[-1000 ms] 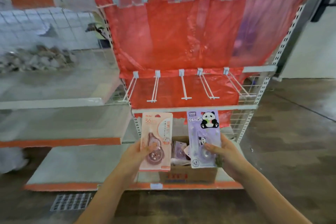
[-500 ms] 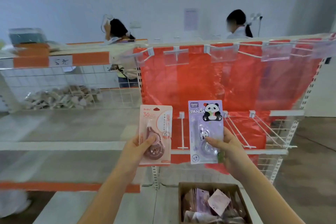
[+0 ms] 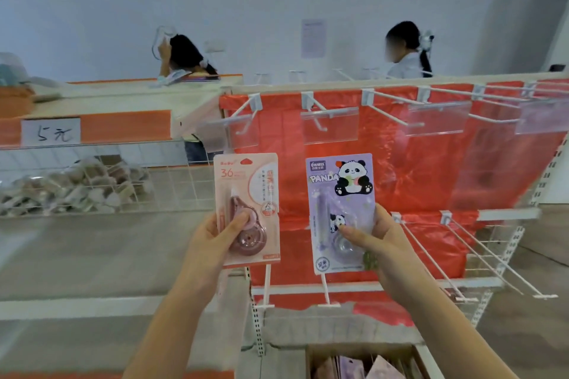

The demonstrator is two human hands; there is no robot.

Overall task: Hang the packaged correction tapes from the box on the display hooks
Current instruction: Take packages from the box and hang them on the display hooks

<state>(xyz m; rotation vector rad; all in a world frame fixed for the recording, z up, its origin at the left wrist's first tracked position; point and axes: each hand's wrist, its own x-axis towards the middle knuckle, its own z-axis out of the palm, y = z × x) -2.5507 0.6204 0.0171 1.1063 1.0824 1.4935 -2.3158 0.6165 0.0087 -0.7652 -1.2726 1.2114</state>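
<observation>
Head view: holding up two carded correction tapes in front of the red-backed display rack, left hand (image 3: pixel 212 234) gripping the pink pack (image 3: pixel 247 209) with thumb curled across its blister and fingers behind, right hand (image 3: pixel 380 232) pinching the purple panda pack (image 3: pixel 341 212) the same way. Both packs upright, side by side but apart, level between the upper row of hooks (image 3: pixel 314 111) and the lower row (image 3: pixel 431 252). Likely still choosing a hook; worth lining each card's top hole up squarely with a hook tip and sliding straight back, one pack at a time. Watching the clear price-tag flaps (image 3: pixel 329 126) hanging off the upper hooks, which crowd the approach; lower hooks jutting forward bare, with open room to the right. Box (image 3: pixel 363 360) of remaining packs sitting below, at the frame's bottom edge.
</observation>
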